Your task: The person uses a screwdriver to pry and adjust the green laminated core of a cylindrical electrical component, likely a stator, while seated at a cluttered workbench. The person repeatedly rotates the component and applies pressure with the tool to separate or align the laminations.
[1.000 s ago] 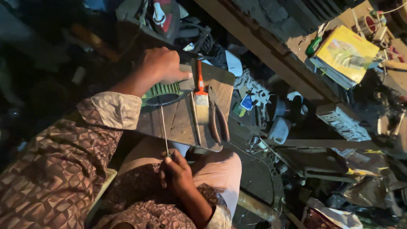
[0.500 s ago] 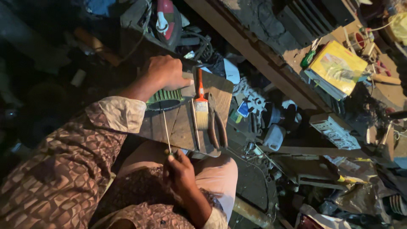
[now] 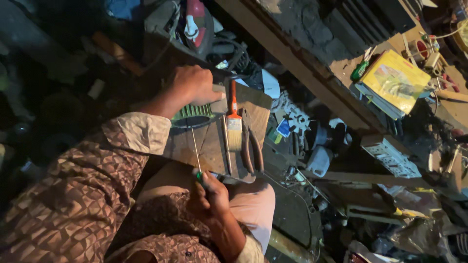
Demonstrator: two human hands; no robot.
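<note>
A wooden board (image 3: 214, 146) rests across my lap. My left hand (image 3: 195, 85) grips the top of a green ribbed round part (image 3: 192, 114) at the board's far end. My right hand (image 3: 212, 190) is closed on a green-handled screwdriver (image 3: 195, 146), whose thin shaft runs up to the green part. On the board beside the shaft lie a paintbrush with an orange handle (image 3: 234, 122) and a pair of dark pliers (image 3: 251, 143). Patterned brown sleeves cover both arms.
Clutter surrounds the board: a white jug (image 3: 319, 160), a white power strip (image 3: 390, 156), a yellow packet (image 3: 395, 83) and a green-handled tool (image 3: 360, 70) on a wooden bench, and a red and white object (image 3: 195, 22) at the top. The left side is dark.
The view has shifted slightly. Both hands keep their hold, with the screwdriver still pointing at the green part.
</note>
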